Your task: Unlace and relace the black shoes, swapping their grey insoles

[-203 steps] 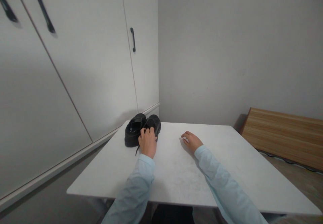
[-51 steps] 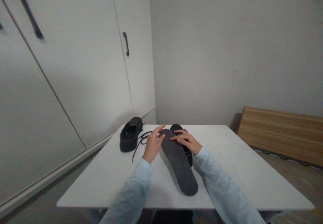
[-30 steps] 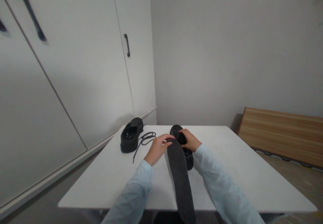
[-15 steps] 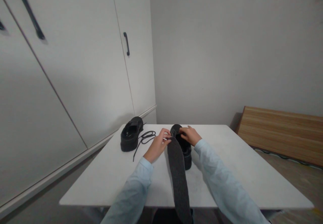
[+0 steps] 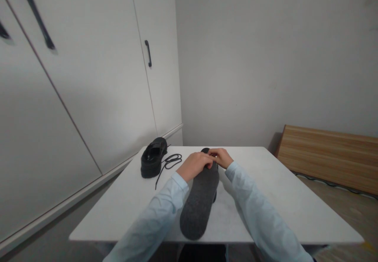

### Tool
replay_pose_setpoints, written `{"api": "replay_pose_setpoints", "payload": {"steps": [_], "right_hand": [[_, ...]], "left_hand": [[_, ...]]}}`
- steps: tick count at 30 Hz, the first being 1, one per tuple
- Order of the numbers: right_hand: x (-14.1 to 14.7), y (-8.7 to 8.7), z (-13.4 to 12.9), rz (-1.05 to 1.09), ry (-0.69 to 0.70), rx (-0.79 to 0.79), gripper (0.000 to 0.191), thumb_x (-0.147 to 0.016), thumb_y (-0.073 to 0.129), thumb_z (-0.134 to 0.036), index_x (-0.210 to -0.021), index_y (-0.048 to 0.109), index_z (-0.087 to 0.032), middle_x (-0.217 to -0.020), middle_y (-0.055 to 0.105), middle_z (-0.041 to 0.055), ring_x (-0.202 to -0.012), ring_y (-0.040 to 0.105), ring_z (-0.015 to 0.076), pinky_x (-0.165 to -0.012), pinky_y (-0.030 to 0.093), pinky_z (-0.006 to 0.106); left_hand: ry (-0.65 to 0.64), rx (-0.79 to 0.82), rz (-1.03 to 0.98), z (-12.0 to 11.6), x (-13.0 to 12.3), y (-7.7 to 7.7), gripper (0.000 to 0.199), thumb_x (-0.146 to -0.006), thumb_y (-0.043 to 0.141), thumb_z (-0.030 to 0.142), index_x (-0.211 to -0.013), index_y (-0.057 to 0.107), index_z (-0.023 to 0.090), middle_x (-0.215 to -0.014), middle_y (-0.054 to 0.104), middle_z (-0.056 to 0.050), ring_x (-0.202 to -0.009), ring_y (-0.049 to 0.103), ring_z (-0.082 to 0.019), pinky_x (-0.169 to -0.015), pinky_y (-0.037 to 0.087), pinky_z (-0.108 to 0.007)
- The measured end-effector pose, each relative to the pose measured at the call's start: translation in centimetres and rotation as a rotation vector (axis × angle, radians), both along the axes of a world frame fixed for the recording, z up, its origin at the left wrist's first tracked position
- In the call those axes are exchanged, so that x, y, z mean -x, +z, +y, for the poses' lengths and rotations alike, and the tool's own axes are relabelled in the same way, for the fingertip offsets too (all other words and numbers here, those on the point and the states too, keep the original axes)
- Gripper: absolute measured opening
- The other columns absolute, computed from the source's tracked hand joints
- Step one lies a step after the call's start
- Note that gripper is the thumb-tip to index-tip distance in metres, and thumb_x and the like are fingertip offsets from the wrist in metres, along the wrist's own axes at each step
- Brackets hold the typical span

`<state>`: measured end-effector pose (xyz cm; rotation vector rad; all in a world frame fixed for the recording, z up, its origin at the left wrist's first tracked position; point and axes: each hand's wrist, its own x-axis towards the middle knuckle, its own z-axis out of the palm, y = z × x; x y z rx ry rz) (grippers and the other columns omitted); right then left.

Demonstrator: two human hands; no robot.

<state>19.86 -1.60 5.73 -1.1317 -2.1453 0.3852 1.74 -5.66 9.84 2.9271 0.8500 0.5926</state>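
A dark grey insole slants over a black shoe, its wide end toward the table's front edge. Most of that shoe is hidden under the insole and my hands. My left hand is closed on the insole's far end. Close beside it, my right hand has its fingers pinched together at the shoe's far part; what they hold is too small to make out. Another black shoe stands at the left of the table, with a loose black lace lying to its right.
The white table reaches back to a grey wall. White cabinet doors with dark handles rise on the left. A wood-grain panel leans beyond the table on the right.
My left hand has moved right, up against my right hand. The insole has risen at its near end and swung left, now covering most of the shoe.
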Motion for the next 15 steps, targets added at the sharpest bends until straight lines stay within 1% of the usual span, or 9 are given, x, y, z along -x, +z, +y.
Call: {"api": "replay_pose_setpoints", "payload": {"steps": [4, 7, 10, 15], "right_hand": [[-0.3, -0.9, 0.4, 0.136, 0.076, 0.025, 0.021, -0.077, 0.054, -0.029, -0.07, 0.068, -0.016, -0.068, 0.068, 0.0029, -0.066, 0.061, 0.0168, -0.063, 0.045, 0.025], [-0.3, -1.3, 0.5, 0.202, 0.054, 0.025, 0.024, -0.078, 0.054, -0.032, -0.071, 0.069, -0.015, -0.068, 0.068, 0.0038, -0.068, 0.061, 0.0184, -0.065, 0.046, 0.028], [-0.2, -1.5, 0.3, 0.244, 0.021, 0.029, 0.025, -0.078, 0.054, -0.034, -0.072, 0.069, -0.015, -0.068, 0.068, 0.0039, -0.069, 0.062, 0.019, -0.068, 0.047, 0.029], [0.1, -1.7, -0.1, 0.299, 0.005, 0.034, 0.026, -0.078, 0.054, -0.036, -0.072, 0.069, -0.016, -0.07, 0.069, 0.0042, -0.071, 0.063, 0.0196, -0.069, 0.047, 0.029]], "left_hand": [[0.068, -0.076, 0.2, -0.6, -1.1, 0.8, 0.021, -0.081, 0.049, 0.009, -0.071, 0.066, 0.015, -0.082, 0.069, -0.005, -0.08, 0.064, -0.018, -0.066, 0.043, -0.026], [0.076, -0.162, 0.31, -0.7, -2.0, 1.1, 0.02, -0.082, 0.049, 0.008, -0.07, 0.065, 0.013, -0.08, 0.07, -0.009, -0.077, 0.066, -0.02, -0.063, 0.044, -0.028], [0.068, -0.233, 0.369, -0.2, -2.7, 0.9, 0.021, -0.083, 0.049, 0.008, -0.07, 0.065, 0.011, -0.078, 0.07, -0.01, -0.075, 0.067, -0.021, -0.062, 0.046, -0.03], [0.042, -0.294, 0.406, 0.5, -3.1, -0.2, 0.017, -0.084, 0.05, 0.01, -0.078, 0.066, 0.01, -0.079, 0.07, -0.012, -0.076, 0.067, -0.022, -0.062, 0.051, -0.032]]}}
